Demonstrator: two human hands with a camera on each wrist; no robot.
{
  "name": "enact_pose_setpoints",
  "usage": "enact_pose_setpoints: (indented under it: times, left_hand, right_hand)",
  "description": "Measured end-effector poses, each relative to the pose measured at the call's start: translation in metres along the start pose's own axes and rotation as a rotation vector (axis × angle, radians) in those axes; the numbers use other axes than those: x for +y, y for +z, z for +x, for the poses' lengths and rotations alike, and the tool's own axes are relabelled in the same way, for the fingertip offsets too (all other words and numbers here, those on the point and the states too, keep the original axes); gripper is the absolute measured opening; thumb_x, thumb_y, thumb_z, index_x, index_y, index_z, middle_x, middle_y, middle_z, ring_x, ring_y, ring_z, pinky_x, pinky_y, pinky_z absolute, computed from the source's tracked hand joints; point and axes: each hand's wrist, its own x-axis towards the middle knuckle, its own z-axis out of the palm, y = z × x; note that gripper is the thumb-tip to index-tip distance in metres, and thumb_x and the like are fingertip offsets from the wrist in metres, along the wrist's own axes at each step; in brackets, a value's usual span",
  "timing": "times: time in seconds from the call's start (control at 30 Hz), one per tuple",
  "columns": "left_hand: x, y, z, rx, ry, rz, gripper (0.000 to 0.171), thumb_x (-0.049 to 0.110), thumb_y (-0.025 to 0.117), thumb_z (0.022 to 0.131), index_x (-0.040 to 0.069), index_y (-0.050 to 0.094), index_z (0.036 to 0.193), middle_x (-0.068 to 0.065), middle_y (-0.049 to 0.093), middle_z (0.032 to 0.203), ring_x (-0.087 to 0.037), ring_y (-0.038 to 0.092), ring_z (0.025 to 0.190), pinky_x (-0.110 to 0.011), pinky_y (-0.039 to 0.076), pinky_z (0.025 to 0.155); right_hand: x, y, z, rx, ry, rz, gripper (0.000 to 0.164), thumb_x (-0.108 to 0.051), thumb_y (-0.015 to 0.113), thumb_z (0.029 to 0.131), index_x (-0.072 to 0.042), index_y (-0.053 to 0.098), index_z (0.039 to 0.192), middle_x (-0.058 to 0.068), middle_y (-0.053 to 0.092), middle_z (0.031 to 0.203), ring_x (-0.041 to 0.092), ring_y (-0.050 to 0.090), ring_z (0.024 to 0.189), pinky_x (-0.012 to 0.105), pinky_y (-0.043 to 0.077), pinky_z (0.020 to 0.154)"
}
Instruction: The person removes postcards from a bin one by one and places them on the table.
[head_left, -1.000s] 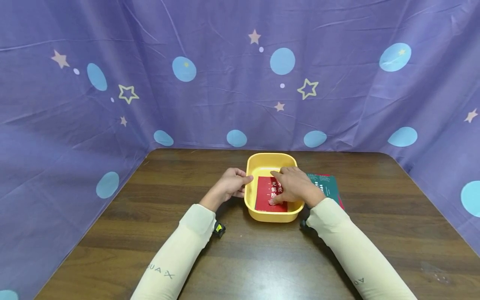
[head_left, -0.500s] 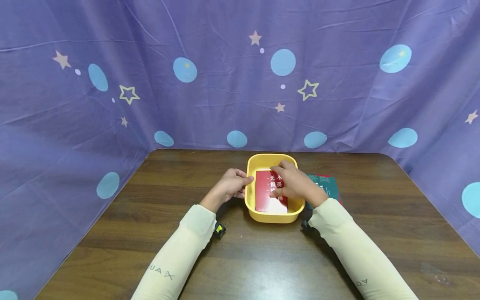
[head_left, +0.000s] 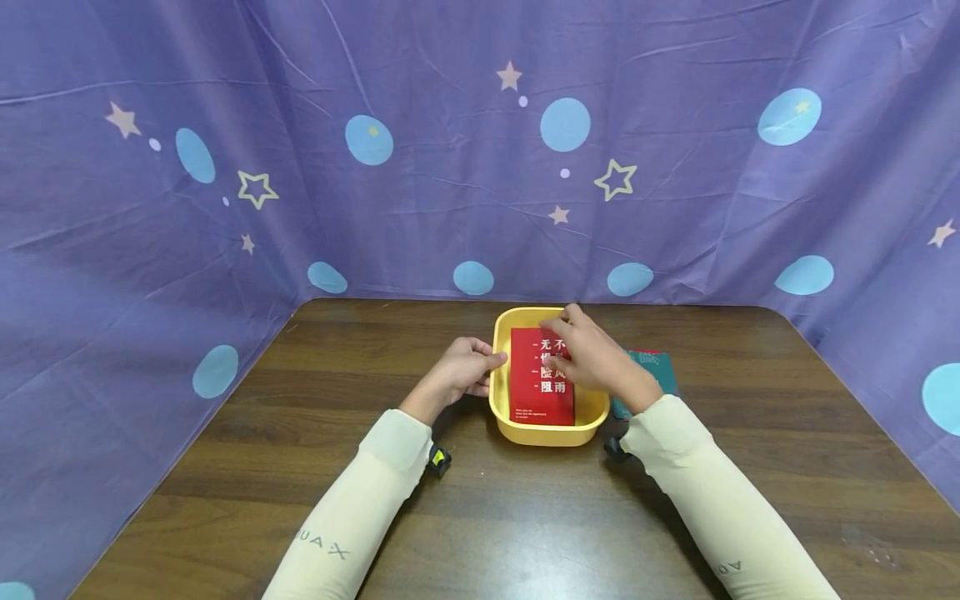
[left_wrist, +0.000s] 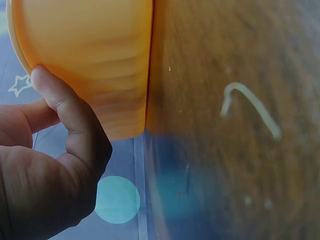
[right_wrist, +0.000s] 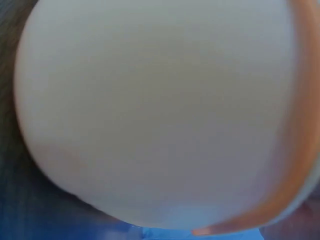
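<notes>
A yellow plastic tub (head_left: 525,435) stands on the table. My left hand (head_left: 461,367) pinches its left rim; in the left wrist view the thumb (left_wrist: 47,82) lies at the rim. Inside the tub is a red book (head_left: 534,396) with white lettering, its far edge raised. My right hand (head_left: 600,354) holds the book by its far right part, thumb on the cover; the other fingers are partly hidden. The tub's pale, blurred outer wall (right_wrist: 160,110) fills most of the right wrist view, with a bit of the hand at the lower right.
Right of the tub, partly under the right forearm, lies a dark green book (head_left: 660,371) with a red edge behind it. The brown wooden table (head_left: 480,517) ends at a purple curtain (head_left: 420,217) with stars and blue spots.
The red book's far edge has risen in my right hand, while its near edge stays low in the tub. My left hand keeps its grip on the rim.
</notes>
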Motion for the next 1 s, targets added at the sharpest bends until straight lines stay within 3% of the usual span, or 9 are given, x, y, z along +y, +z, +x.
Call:
enact_pose_setpoints:
  times: [0.23,0.4,0.7,1.0]
  left_hand:
    - [0.004,0.0,-0.004,-0.008,-0.007,0.007,0.028,0.016,0.064,0.095,-0.002,0.047,0.108,-0.009,0.057,0.074,-0.011,0.053,0.05,-0.027,0.057,0.047]
    - [0.004,0.0,-0.004,-0.003,-0.011,0.013,0.029,0.016,0.065,0.095,-0.002,0.046,0.109,-0.01,0.056,0.075,-0.011,0.052,0.049,-0.026,0.056,0.047]
    - [0.001,0.0,-0.002,0.003,-0.005,0.0,0.027,0.016,0.065,0.094,0.0,0.048,0.105,-0.014,0.059,0.078,-0.013,0.054,0.051,-0.027,0.056,0.047]
    - [0.0,-0.001,0.0,0.006,-0.016,-0.001,0.027,0.017,0.066,0.094,0.0,0.048,0.106,-0.011,0.057,0.077,-0.013,0.055,0.052,-0.028,0.057,0.048]
  right_hand:
    - [-0.008,-0.012,0.001,0.025,0.005,0.055,0.028,-0.001,0.061,0.092,-0.006,0.058,0.119,0.007,0.051,0.108,0.019,0.054,0.092,0.035,0.055,0.083]
    - [-0.015,-0.023,0.0,0.052,-0.038,0.106,0.024,0.008,0.05,0.092,-0.002,0.055,0.113,0.009,0.058,0.103,0.022,0.054,0.093,0.038,0.052,0.084]
    - [-0.019,-0.049,-0.006,0.1,-0.017,0.157,0.03,0.011,0.049,0.09,-0.003,0.053,0.116,0.009,0.056,0.109,0.022,0.052,0.098,0.041,0.053,0.087]
    - [-0.017,-0.081,-0.017,0.235,-0.034,0.188,0.024,0.009,0.047,0.094,-0.003,0.053,0.114,0.008,0.056,0.105,0.021,0.051,0.093,0.038,0.053,0.075]
